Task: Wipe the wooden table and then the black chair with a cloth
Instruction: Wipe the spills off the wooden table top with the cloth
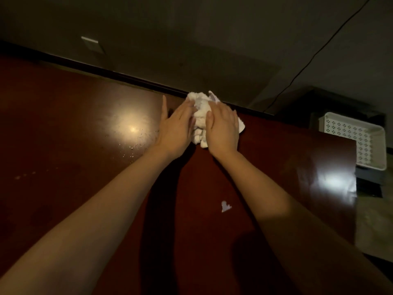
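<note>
A: Where is your cloth [201, 118]?

B: Bunched on the wooden table [85, 124], near its far edge; long axis runs from you toward the wall.

A: State of your hands?

B: Left hand [176, 128] and right hand [223, 126] lie flat, fingers straight, pressing the cloth from either side.

Two bare forearms, no sleeves, left hand [174, 133], right hand [223, 128]

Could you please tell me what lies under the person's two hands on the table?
A crumpled white cloth lies on the dark reddish wooden table, the left hand and right hand pressing it from either side. The cloth parts beneath the palms are covered.
</note>
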Tool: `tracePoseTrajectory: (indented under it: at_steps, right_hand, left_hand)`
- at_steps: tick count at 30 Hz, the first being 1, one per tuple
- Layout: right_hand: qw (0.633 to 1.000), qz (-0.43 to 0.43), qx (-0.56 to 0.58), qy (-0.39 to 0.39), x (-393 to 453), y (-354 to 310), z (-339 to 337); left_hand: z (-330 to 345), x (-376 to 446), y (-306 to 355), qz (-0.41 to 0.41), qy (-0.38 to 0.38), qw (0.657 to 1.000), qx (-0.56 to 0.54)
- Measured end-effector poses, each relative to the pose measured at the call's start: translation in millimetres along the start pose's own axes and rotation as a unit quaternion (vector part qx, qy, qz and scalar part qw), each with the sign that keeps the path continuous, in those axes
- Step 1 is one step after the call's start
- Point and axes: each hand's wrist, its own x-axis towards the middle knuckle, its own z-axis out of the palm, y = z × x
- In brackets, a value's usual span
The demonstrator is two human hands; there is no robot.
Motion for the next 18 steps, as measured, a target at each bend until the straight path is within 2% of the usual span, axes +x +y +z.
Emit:
tracePoseTrajectory:
  at_steps: [8,11,18]
  right_hand:
    - [0.997,-0.026,0.029,-0.071,-133.1,-36.0,5.8]
    - [0.995,-0.036,0.022,-0.085,-173.1,-43.0,10.4]
    - [0.996,-0.030,0.017,-0.081,-177.3,-53.4,20.9]
  left_hand:
    - [-15.7,-137.6,21.1,-0.112,0.015,0.991,-0.068]
    - [-22.7,-175.2,25.8,-0.124,0.023,0.990,-0.066]
    - [-27.6,-185.8,32.2,-0.174,0.039,0.984,-0.028]
